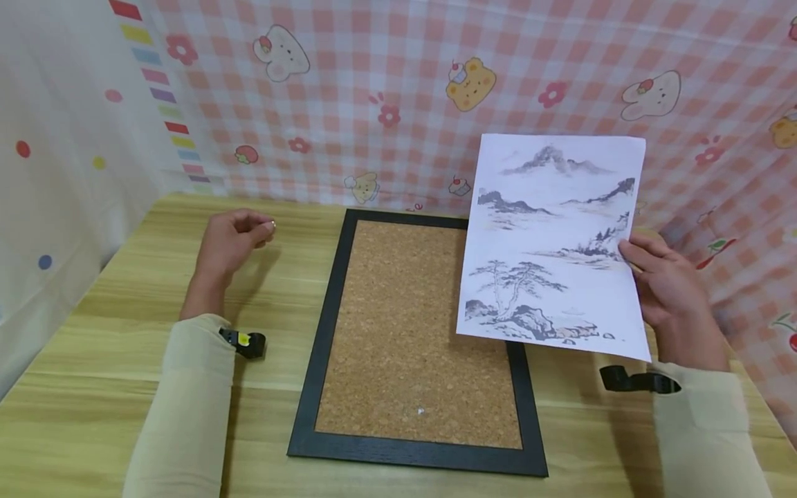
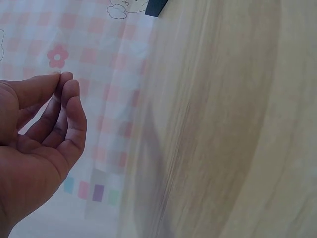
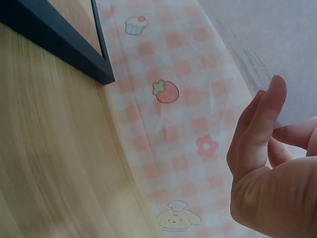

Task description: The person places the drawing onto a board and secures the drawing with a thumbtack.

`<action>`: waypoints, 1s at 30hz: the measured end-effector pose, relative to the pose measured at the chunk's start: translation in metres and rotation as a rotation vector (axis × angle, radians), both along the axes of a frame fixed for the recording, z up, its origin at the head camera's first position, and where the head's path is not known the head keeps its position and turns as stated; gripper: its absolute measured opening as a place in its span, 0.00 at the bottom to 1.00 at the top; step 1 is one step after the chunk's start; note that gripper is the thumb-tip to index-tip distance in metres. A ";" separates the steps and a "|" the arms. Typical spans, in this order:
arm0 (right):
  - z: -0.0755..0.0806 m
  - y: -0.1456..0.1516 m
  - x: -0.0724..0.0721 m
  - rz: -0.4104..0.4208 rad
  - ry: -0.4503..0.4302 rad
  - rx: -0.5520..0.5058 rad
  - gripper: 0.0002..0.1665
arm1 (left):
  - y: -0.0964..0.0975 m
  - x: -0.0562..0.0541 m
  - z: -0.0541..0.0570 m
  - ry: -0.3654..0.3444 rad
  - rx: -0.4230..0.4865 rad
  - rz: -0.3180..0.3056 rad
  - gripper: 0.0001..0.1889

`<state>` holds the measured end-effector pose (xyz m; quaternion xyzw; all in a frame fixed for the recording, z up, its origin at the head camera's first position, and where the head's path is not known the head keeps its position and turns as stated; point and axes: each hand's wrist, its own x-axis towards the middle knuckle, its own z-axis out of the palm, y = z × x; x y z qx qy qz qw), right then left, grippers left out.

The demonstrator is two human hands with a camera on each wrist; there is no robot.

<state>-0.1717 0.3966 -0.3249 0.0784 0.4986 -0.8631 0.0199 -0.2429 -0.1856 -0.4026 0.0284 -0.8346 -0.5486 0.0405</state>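
My right hand (image 1: 675, 287) pinches the right edge of a white sheet of paper (image 1: 548, 235) printed with a grey ink landscape of mountains and pine trees. In the right wrist view the paper (image 3: 277, 34) fills the upper right, behind the fingers. The sheet is held up over the right side of a black-framed cork board (image 1: 411, 325), hiding its upper right part. Left of the board, my left hand (image 1: 230, 242) is raised over the table, thumb and forefinger tips together on a tiny shiny thing (image 1: 272, 223), too small to make out.
The board lies flat on a wood-grain table (image 1: 274, 408). Low on the cork is a small whitish speck (image 1: 420, 411). Behind stands a pink checked cloth (image 1: 349, 90) with cartoon prints, and a white dotted cloth (image 1: 62, 138) hangs at left.
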 end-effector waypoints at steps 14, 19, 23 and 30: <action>-0.005 -0.018 0.000 0.034 -0.017 0.081 0.12 | -0.004 0.002 0.004 -0.002 0.049 0.016 0.17; -0.006 -0.023 0.001 0.057 -0.012 0.094 0.12 | -0.004 0.003 0.005 0.031 0.085 0.020 0.14; -0.005 -0.027 0.002 0.064 -0.023 0.107 0.12 | -0.001 0.004 0.007 0.043 0.122 0.021 0.14; -0.006 -0.036 0.002 0.084 -0.052 0.161 0.10 | 0.003 0.004 0.012 0.043 0.163 0.007 0.12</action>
